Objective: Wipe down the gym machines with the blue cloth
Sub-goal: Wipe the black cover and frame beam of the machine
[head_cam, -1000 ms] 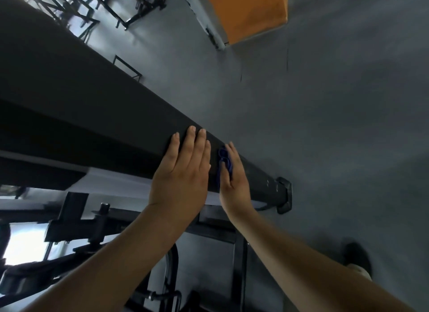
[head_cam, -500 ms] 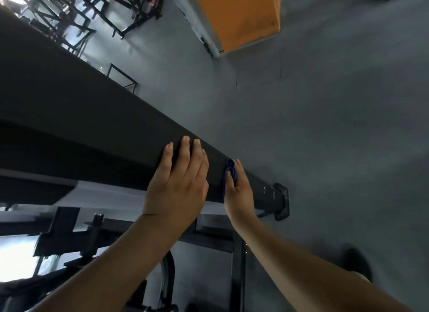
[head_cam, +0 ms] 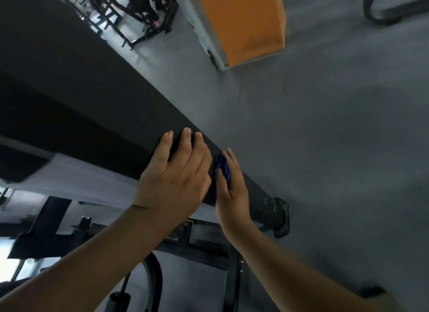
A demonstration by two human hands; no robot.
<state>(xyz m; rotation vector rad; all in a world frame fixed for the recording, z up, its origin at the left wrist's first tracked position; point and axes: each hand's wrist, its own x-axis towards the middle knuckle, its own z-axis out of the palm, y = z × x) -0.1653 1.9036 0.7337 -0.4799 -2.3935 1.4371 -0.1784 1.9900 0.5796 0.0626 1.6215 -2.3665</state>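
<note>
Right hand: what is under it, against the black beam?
A bunched blue cloth shows at the thumb side of the right hand, pressed on the black beam. The palm covers the rest of the cloth, so its extent cannot be seen.

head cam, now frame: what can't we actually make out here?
- blue cloth: mostly hidden behind the right hand in the head view; pinched or just pressed, cannot tell.
- black beam: far end cut off by the left edge.
- left hand: palm side hidden against the beam.
- dark frames top left: too small and blurred to identify.
</note>
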